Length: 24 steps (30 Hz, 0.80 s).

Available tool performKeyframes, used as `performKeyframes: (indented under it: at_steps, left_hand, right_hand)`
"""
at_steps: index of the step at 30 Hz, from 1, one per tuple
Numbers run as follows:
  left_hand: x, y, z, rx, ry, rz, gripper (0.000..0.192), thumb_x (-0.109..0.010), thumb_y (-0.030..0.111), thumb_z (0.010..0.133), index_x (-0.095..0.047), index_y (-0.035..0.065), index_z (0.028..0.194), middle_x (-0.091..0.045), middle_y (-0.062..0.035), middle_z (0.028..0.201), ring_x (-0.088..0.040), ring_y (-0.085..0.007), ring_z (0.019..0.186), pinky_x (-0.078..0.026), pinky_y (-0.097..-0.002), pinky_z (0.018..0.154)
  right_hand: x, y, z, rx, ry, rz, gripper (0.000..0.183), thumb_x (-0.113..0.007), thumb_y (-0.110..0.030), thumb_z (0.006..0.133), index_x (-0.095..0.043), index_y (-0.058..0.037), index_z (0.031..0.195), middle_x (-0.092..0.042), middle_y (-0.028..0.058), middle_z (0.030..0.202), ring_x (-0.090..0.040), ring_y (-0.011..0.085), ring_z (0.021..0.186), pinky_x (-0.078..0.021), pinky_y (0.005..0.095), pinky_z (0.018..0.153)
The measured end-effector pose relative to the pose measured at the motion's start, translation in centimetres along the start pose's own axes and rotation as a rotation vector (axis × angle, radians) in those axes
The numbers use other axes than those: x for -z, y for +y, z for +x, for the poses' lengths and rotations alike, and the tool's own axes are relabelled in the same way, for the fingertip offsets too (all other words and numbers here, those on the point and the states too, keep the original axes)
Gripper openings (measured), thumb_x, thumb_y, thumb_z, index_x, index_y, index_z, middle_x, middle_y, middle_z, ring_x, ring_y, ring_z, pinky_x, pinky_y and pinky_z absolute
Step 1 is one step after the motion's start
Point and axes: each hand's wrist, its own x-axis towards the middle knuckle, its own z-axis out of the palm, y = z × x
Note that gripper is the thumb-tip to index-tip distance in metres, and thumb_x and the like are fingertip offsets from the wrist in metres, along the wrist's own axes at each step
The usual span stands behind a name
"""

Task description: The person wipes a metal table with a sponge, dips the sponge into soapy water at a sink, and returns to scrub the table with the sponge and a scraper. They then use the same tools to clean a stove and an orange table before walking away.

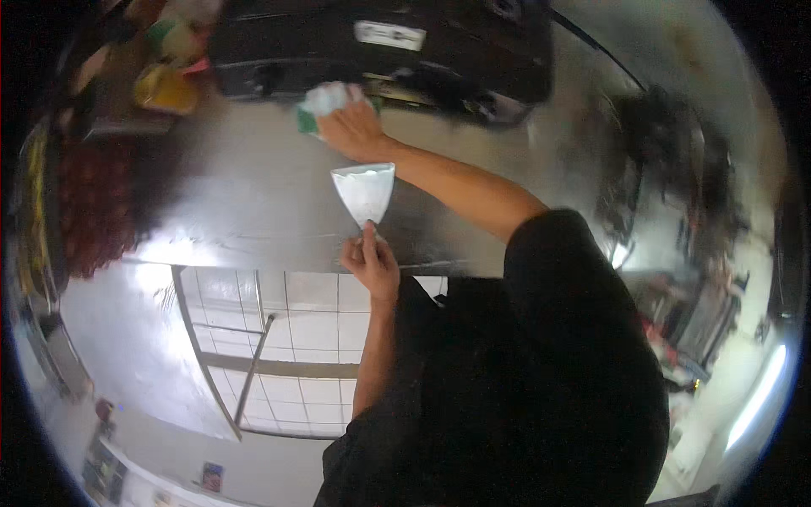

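Observation:
My left hand (370, 260) grips a scraper, its handle hidden in my fist and its index finger laid along the base of the blade. The wide triangular metal blade (364, 190) points away from me above a smooth metal worktop (253, 165). Farther out, my right hand (355, 130) presses a green scouring pad (307, 121) on the worktop. Something white, foam or cloth, covers part of the pad; blur hides which. This hand is close to the front of a dark appliance (380, 70).
At the left stand a dark red mesh sack (95, 203) and a yellow container (166, 89), both blurred. Metal legs (256, 361) and white floor tiles (310, 291) show below the worktop edge. Blurred clutter (671, 152) lines the right side.

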Motion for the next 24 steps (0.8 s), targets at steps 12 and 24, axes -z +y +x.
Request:
performKeyframes:
  at_steps: [12, 24]
  left_hand:
    - [0.3, -0.5, 0.3, -0.075, -0.008, 0.094, 0.035, -0.057, 0.000, 0.090, -0.059, 0.0019, 0.124, -0.042, -0.0131, 0.113, -0.054, -0.0185, 0.087, -0.048, -0.0299, 0.066]
    - [-1.4, 4.5, -2.7, -0.148, -0.216, 0.173, 0.038, -0.056, -0.005, 0.087, -0.063, 0.0108, 0.122, -0.045, -0.0094, 0.104, -0.053, -0.0175, 0.076, -0.047, -0.0331, 0.059]
  right_hand:
    - [4.0, 7.0, -37.1, -0.620, -0.055, 0.045, 0.065, -0.064, -0.056, 0.078, -0.055, -0.0037, 0.116, -0.055, 0.0197, 0.116, -0.051, 0.0345, 0.112, -0.0394, 0.0535, 0.089]
    - [15.2, 40.3, -57.8, -0.989, 0.215, -0.385, 0.064, -0.055, -0.063, 0.083, -0.062, -0.0046, 0.109, -0.060, 0.0174, 0.104, -0.057, 0.0339, 0.103, -0.0456, 0.0477, 0.085]
